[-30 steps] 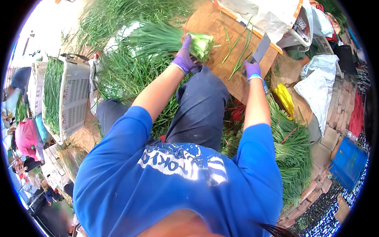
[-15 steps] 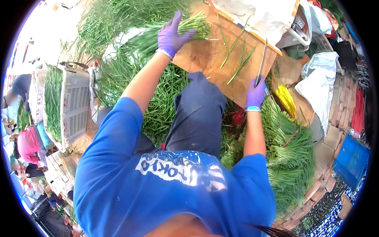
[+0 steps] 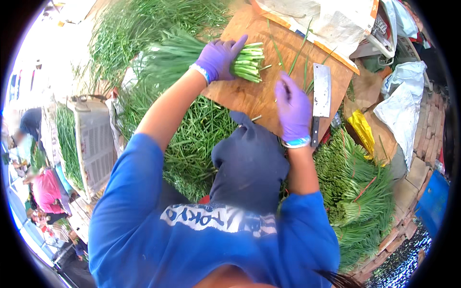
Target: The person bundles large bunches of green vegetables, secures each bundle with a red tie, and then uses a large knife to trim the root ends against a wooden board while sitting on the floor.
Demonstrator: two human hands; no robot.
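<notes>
In purple gloves, my left hand [image 3: 218,60] is wrapped round a bunch of long green chives [image 3: 248,62] on the wooden board [image 3: 246,102]. Their pale cut ends point right and their leaves trail left. Right of the bunch, my right hand [image 3: 293,106] hovers above the board, fingers partly curled but apart, with nothing visible in it. A cleaver [image 3: 321,91] lies flat beside that hand, its blade on the board and its dark handle toward me. Several loose chive stalks [image 3: 298,54] are scattered near the board's far edge.
Loose greens [image 3: 144,33] are heaped at the far left. Tied chive bundles [image 3: 353,187] are piled by my right arm. A white crate [image 3: 93,144] of greens stands left. A white sack [image 3: 319,21] covers the board's far side; a yellow bag [image 3: 361,132] lies to the right.
My right hand has let go of the cleaver, now lying flat, and moved left toward the bunch. My left hand has closed round the chives, whose cut ends sit more gathered.
</notes>
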